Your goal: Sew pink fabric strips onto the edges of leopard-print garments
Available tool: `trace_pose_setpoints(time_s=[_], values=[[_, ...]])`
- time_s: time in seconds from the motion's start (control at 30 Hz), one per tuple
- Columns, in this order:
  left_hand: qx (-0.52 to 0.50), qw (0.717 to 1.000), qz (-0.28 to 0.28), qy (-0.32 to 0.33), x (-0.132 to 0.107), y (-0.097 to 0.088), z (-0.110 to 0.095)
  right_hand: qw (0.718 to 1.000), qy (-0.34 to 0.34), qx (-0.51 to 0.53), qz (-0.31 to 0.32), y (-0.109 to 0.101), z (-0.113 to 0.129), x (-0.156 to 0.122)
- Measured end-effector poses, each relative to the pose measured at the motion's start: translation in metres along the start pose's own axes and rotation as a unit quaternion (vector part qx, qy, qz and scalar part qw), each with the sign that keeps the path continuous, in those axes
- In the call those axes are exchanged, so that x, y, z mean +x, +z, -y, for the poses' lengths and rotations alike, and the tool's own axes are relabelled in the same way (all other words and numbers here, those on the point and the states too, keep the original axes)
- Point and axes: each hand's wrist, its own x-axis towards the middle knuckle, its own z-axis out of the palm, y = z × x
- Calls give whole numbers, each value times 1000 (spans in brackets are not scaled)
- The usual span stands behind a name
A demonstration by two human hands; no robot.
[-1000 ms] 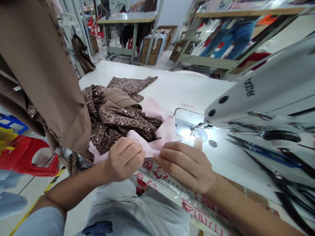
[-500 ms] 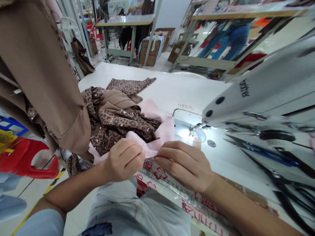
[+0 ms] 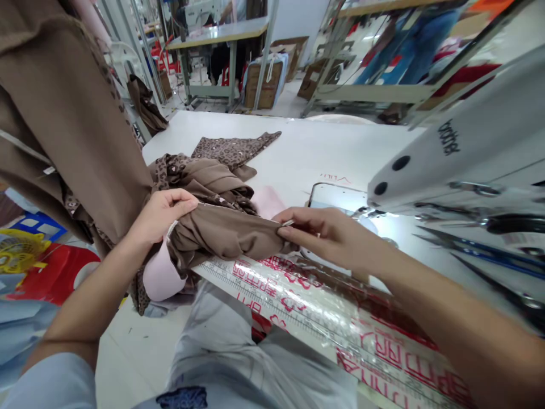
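Between my two hands a brown cloth garment [image 3: 230,230] is stretched, its upper edge pulled nearly straight. My left hand [image 3: 159,216] pinches one end of that edge at the left. At the other end, close to the sewing machine [image 3: 451,142], my right hand [image 3: 332,236] pinches the cloth between thumb and fingers. A small pale bit sticks out at those right fingertips; I cannot make out what it is. Pink fabric [image 3: 164,275] hangs below my left hand, and more pink shows behind the brown cloth. Leopard-print cloth [image 3: 236,150] lies heaped behind on the table.
Blue-handled scissors [image 3: 481,250] and black-handled shears [image 3: 511,292] lie at the right. A ruler [image 3: 264,289] runs along the table's front edge under clear plastic. Brown garments [image 3: 76,108] hang at the left, above a red stool [image 3: 55,272] and a yellow fan [image 3: 21,250].
My hands have moved apart, left hand leftward, right hand up and rightward. The pink strip they held together has given way to a brown edge spread between them. The view has shifted slightly.
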Motion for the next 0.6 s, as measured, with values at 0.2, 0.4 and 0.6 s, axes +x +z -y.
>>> trace_pose_setpoints(time_s=[0.2, 0.4, 0.6], values=[[-26, 998, -19, -45, 7, -11, -1, 998, 19, 60, 14, -5, -6, 2], [-4, 998, -9, -57, 7, -11, -1, 997, 50, 62, -5, -6, -6, 2], [133, 986, 97, 21, 3, -16, -3, 995, 64, 65, -50, -5, 0, 2]])
